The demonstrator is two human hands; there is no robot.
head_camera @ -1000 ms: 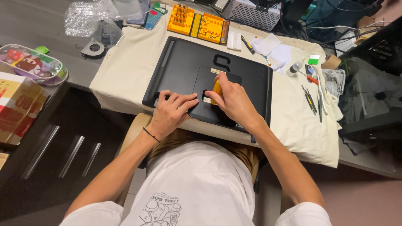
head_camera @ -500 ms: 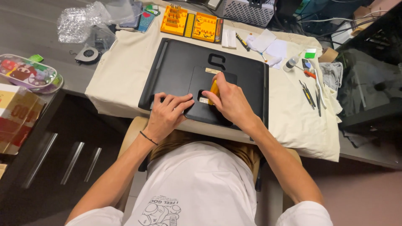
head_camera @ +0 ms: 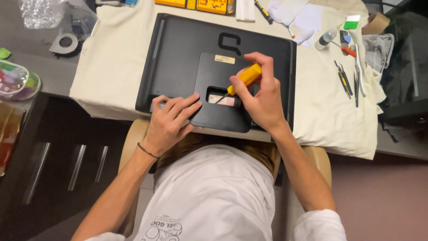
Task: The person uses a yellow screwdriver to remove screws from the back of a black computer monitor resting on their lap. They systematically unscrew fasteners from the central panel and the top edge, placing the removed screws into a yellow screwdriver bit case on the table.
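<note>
A: Right hand (head_camera: 263, 100) is wrapped around a yellow-handled screwdriver (head_camera: 243, 78), tip angled down into the rectangular cut-out of the raised black panel (head_camera: 223, 96) on the back of the black device (head_camera: 187, 49).

B: And the left hand (head_camera: 171, 118)?

A: Flat on the near-left edge of that panel, fingers spread and pressing, holding nothing. The device lies face down on a cream cloth (head_camera: 111, 62), right at the desk's near edge in front of the person.

B: How far along would you call it?

A: Early, I'd judge. The panel sits flush in place and the back shell looks whole. I can see no loose screws on the cloth, so nothing shows as removed. Whatever sits under the driver tip is too small to make out.

B: Containers?

A: 3 worth a mention. Top centre, a yellow parts tray (head_camera: 196, 4), cut by the frame edge, so its contents can't be read. Far left, a clear plastic tub (head_camera: 15, 82) with mixed coloured bits inside, too blurred to name. Right of the device, a small clear bottle (head_camera: 324, 39) lying by some white papers; I can't tell how full it is.

B: Anything else out?

A: Slim hand tools (head_camera: 350, 80) lined up on the cloth to the right, well apart from both hands, and a small round fan (head_camera: 66, 43) on the desk at upper left.
</note>
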